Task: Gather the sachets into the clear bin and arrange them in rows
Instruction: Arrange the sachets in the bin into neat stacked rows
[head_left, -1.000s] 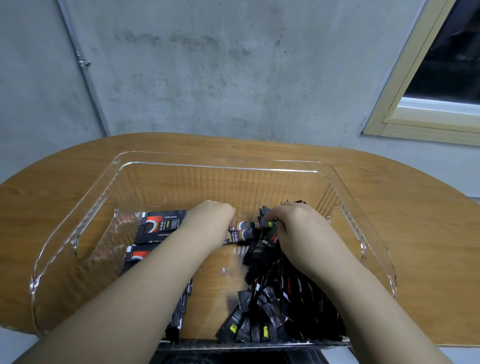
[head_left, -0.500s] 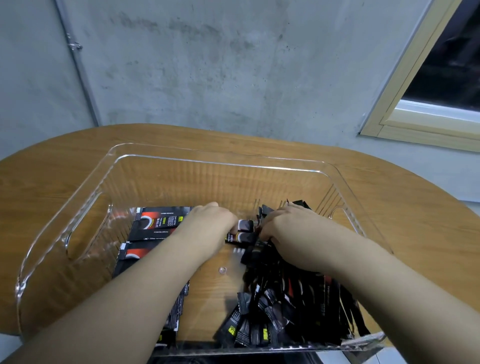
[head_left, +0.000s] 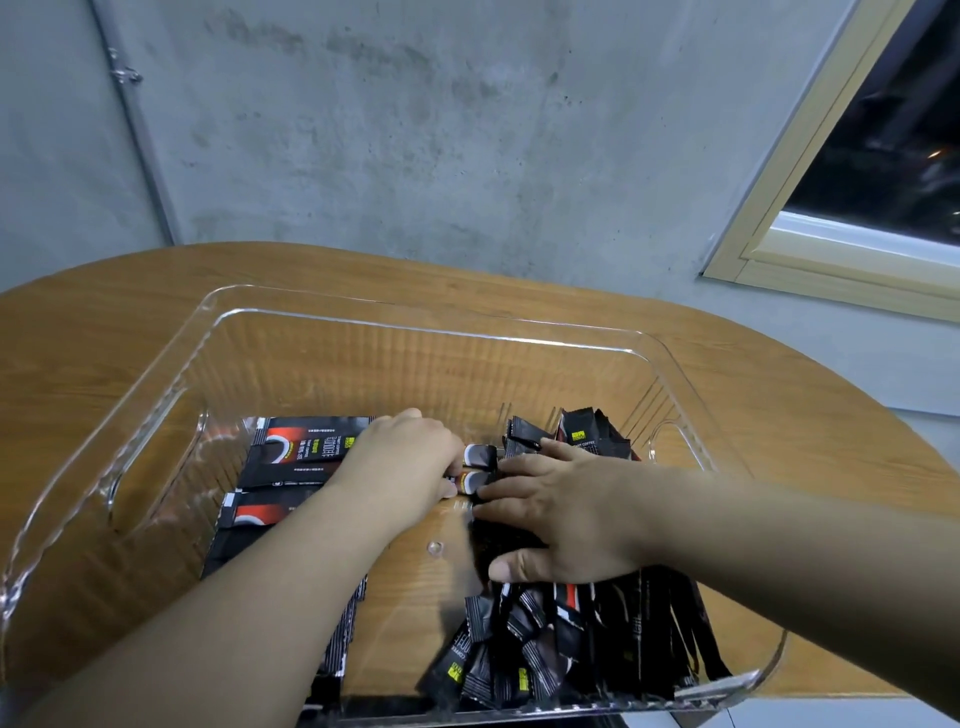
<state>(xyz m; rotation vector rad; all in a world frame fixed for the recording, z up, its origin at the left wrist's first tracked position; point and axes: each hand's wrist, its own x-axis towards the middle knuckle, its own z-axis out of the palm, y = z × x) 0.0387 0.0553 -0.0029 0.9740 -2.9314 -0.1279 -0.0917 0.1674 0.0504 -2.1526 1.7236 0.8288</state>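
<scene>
My L hand (head_left: 410, 467) pinches flat sachets (head_left: 304, 451) in clear bin (head_left: 171, 410); R hand (head_left: 561, 512) fingers straight, pressing upright sachet row (head_left: 587, 639). Bin on oval wood table (head_left: 779, 415), concrete wall (head_left: 467, 130) behind, window frame (head_left: 810, 182) on the right.

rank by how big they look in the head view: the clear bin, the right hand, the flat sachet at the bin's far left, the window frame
1. clear bin
2. window frame, cut off at the edge
3. right hand
4. flat sachet, partly under the left hand; ranking with the right hand unsure
</scene>
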